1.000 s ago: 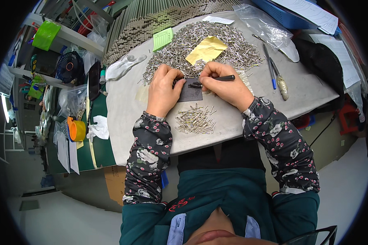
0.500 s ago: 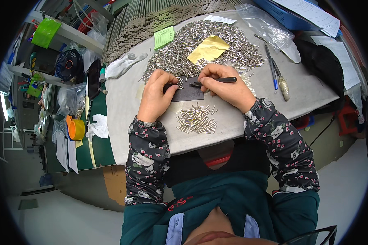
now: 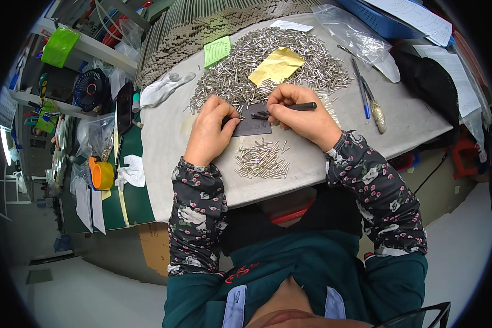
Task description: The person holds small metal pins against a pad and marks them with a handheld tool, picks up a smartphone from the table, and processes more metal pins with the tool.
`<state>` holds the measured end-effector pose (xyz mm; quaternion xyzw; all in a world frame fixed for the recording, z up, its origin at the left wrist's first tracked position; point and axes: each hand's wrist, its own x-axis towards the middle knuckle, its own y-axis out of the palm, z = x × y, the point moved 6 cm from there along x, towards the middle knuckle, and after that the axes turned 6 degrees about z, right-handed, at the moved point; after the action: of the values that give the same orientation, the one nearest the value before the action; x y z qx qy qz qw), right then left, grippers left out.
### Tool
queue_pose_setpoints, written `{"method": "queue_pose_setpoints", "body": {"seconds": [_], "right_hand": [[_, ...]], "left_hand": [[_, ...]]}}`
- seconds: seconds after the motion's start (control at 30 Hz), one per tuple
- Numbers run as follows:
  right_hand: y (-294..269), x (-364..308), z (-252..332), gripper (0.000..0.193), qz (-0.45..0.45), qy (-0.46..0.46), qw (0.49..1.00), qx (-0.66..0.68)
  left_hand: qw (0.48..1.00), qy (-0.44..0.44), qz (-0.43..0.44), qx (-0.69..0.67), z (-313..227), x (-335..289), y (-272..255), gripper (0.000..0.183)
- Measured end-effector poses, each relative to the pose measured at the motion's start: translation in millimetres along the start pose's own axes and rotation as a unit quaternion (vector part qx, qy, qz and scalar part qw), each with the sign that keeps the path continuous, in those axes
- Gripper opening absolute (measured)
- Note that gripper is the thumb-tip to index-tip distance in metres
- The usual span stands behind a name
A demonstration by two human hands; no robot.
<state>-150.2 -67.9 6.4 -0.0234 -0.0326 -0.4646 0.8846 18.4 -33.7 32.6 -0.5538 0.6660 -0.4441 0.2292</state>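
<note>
Pins (image 3: 262,159), probably light, stiff and slippery, best pinched mid-length, lie heaped on the counter (image 3: 415,115), before and beyond a dark plate (image 3: 255,128). Right hand (image 3: 300,115): fingers gripping a black tool (image 3: 302,106). Left hand (image 3: 209,131): fingers bent, contents unclear.

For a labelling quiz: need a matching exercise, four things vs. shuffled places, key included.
Things
1. Black-handled tool
2. Small pin pile
3. Yellow paper
4. Green note

Places
A. On top of the large pin heap
B. Between the dark plate and the near edge of the work surface
C. At the heap's upper left
D. In the right hand

Pairs: 1-D, 2-B, 3-A, 4-C
</note>
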Motion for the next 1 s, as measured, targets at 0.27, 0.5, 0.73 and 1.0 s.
{"method": "queue_pose_setpoints", "body": {"seconds": [0.27, 0.5, 0.73, 1.0], "right_hand": [[-6.3, 1.4, -3.9, 0.009, -0.013, -0.02, 1.0, 0.01], [-15.8, -7.1, -4.7, 0.009, -0.043, 0.028, 0.998, 0.024], [-28.7, -8.5, -11.3, 0.011, -0.051, 0.019, 0.998, 0.021], [3.5, 10.6, 17.8, 0.007, -0.025, -0.01, 0.997, 0.066]], "left_hand": [[0.999, 0.012, -0.018, -0.028, -6.6, 9.9, 15.4, 0.008], [0.999, -0.005, 0.0, -0.036, -9.3, 13.6, 24.3, 0.007], [1.0, 0.003, 0.002, -0.029, -15.1, 22.9, 33.8, 0.008], [0.996, 0.055, -0.064, -0.028, -11.9, 8.9, -22.4, 0.013]]}}
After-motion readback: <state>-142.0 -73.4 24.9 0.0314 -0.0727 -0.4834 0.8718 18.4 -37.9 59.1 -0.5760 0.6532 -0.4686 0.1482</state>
